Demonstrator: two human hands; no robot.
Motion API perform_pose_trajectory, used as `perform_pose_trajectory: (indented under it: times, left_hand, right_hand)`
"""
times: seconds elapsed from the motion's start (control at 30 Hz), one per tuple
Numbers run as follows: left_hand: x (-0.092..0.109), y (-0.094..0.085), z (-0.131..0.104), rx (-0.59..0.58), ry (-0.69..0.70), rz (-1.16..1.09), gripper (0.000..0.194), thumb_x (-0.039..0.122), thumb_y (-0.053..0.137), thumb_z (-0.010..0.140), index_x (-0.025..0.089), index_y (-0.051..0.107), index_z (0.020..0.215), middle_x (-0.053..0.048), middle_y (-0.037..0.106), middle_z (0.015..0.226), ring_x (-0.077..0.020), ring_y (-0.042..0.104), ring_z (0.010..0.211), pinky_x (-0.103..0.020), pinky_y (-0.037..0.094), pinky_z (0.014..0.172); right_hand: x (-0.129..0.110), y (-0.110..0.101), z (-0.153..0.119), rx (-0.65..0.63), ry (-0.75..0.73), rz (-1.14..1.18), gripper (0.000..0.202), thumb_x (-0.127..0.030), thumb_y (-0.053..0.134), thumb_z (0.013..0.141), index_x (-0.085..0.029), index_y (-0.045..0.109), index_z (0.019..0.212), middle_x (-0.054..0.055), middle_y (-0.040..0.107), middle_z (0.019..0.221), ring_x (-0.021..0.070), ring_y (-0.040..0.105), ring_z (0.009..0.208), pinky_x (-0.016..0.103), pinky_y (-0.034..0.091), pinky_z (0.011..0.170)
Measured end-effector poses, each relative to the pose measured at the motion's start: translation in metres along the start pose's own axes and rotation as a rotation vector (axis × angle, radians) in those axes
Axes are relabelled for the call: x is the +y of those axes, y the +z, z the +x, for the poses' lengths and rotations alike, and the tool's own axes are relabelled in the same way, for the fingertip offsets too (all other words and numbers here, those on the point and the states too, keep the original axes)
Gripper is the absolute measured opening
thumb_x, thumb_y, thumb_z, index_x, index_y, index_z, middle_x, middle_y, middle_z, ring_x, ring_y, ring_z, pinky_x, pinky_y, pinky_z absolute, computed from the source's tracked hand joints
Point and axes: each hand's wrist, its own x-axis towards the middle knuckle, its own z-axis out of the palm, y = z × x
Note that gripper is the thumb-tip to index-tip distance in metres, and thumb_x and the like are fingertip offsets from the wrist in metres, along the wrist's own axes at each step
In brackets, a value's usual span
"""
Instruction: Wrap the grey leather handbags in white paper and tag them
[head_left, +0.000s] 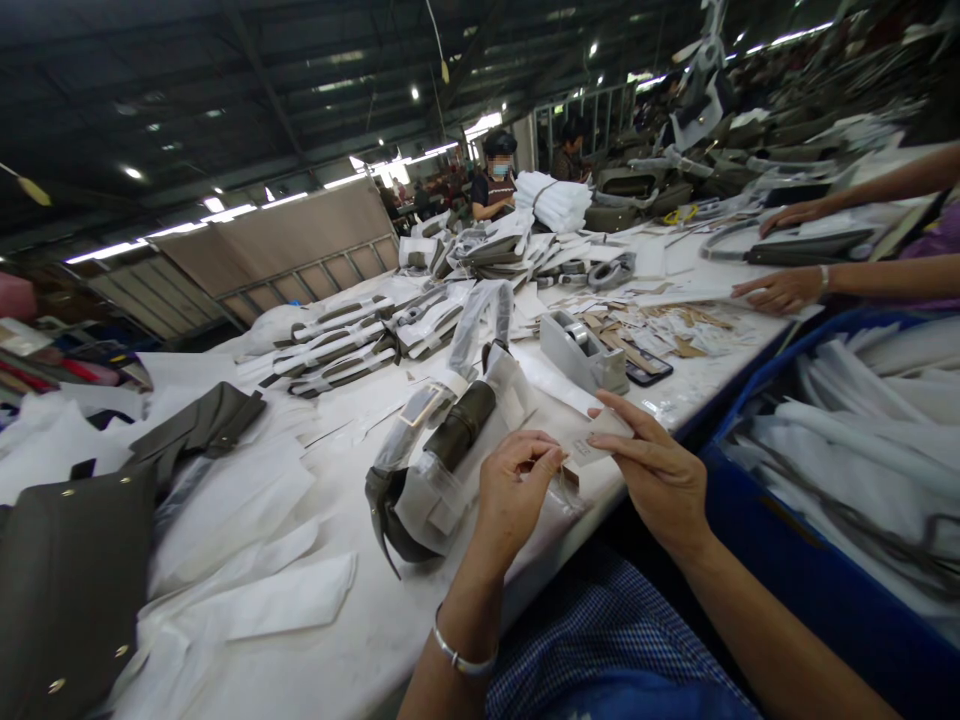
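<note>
Right hand [660,485] pinches pale card [592,440]; left hand [517,490] fingertips pressed together, perhaps on thin string [564,456]. Part-wrapped bag [460,425] beside, on table [382,620].

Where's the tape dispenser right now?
The tape dispenser sits right of centre in the head view, on the white table just beyond your right hand, beside what looks like a phone.

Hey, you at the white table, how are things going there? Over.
Right hand: holding small pale printed card. Left hand: fingertips pinched together beside it. Close by: dark olive bag, partly wrapped in white, on white table. Over.
</note>
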Motion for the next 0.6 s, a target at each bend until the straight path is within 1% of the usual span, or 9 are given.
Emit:
perform_pose_trajectory:
  times: [0.13, 0.2, 0.27, 0.33, 0.4, 0.47, 0.53, 0.6]
  left_hand:
    - [0.002, -0.004, 0.000, 0.038, 0.064, 0.105, 0.013, 0.022, 0.064, 0.089, 0.020, 0.072, 0.079, -0.005, 0.068, 0.093, -0.0175, 0.062, 0.091, -0.026, 0.046, 0.075]
    - [0.000, -0.005, 0.000, 0.045, 0.022, 0.081, 0.013, 0.025, 0.063, 0.090, 0.020, 0.070, 0.081, -0.005, 0.067, 0.096, -0.0167, 0.061, 0.089, -0.025, 0.045, 0.073]
    - [-0.002, -0.007, -0.001, 0.031, -0.081, -0.039, 0.015, 0.030, 0.060, 0.092, 0.019, 0.067, 0.086, -0.004, 0.067, 0.096, -0.0146, 0.059, 0.081, -0.024, 0.044, 0.067]
    - [-0.003, -0.009, -0.002, -0.002, -0.181, -0.216, 0.020, 0.037, 0.058, 0.094, 0.019, 0.064, 0.088, -0.004, 0.067, 0.093, -0.0129, 0.057, 0.075, -0.023, 0.042, 0.063]
    - [-0.003, -0.010, -0.002, -0.018, -0.236, -0.379, 0.024, 0.041, 0.059, 0.094, 0.018, 0.061, 0.087, -0.003, 0.067, 0.089, -0.0127, 0.057, 0.079, -0.022, 0.043, 0.066]
    - [-0.002, -0.012, -0.003, -0.004, -0.270, -0.539, 0.026, 0.043, 0.064, 0.092, 0.018, 0.060, 0.084, -0.002, 0.064, 0.082, -0.0134, 0.059, 0.085, -0.022, 0.045, 0.076]
    - [0.001, -0.014, -0.002, 0.041, -0.307, -0.706, 0.027, 0.042, 0.071, 0.086, 0.017, 0.061, 0.082, 0.003, 0.055, 0.067, -0.0123, 0.058, 0.078, -0.025, 0.047, 0.082]
    - [0.003, -0.016, -0.001, 0.093, -0.339, -0.833, 0.026, 0.039, 0.076, 0.083, 0.017, 0.063, 0.087, 0.008, 0.043, 0.057, -0.0086, 0.052, 0.062, -0.026, 0.050, 0.080]
  right_hand:
    - [0.000, -0.002, 0.001, 0.040, 0.000, -0.024, 0.027, -0.014, 0.064, 0.090, -0.036, 0.078, 0.099, -0.003, 0.061, 0.135, 0.0203, 0.065, 0.112, 0.036, 0.049, 0.104]
    - [0.002, -0.004, 0.002, 0.063, 0.005, -0.043, 0.026, -0.015, 0.065, 0.090, -0.036, 0.078, 0.097, -0.003, 0.061, 0.134, 0.0212, 0.063, 0.115, 0.038, 0.048, 0.106]
    - [0.004, -0.004, 0.003, 0.089, 0.017, -0.066, 0.024, -0.017, 0.065, 0.090, -0.036, 0.078, 0.097, -0.004, 0.061, 0.134, 0.0221, 0.061, 0.119, 0.039, 0.046, 0.108]
    - [0.006, -0.004, 0.003, 0.112, 0.024, -0.087, 0.023, -0.018, 0.065, 0.090, -0.036, 0.078, 0.096, -0.004, 0.062, 0.134, 0.0220, 0.058, 0.123, 0.039, 0.045, 0.111]
    - [0.007, -0.003, 0.003, 0.117, 0.023, -0.102, 0.023, -0.018, 0.065, 0.090, -0.035, 0.078, 0.096, -0.005, 0.062, 0.133, 0.0212, 0.058, 0.124, 0.039, 0.043, 0.112]
    - [0.009, -0.002, 0.003, 0.111, 0.021, -0.113, 0.023, -0.018, 0.064, 0.090, -0.035, 0.078, 0.096, -0.004, 0.062, 0.133, 0.0207, 0.058, 0.124, 0.039, 0.042, 0.114]
    - [0.010, -0.001, 0.002, 0.106, 0.024, -0.114, 0.023, -0.017, 0.063, 0.091, -0.034, 0.078, 0.096, -0.004, 0.062, 0.133, 0.0207, 0.057, 0.124, 0.039, 0.041, 0.114]
    - [0.012, -0.002, 0.002, 0.113, 0.036, -0.102, 0.022, -0.017, 0.063, 0.091, -0.033, 0.078, 0.096, -0.004, 0.062, 0.133, 0.0208, 0.057, 0.125, 0.040, 0.040, 0.115]
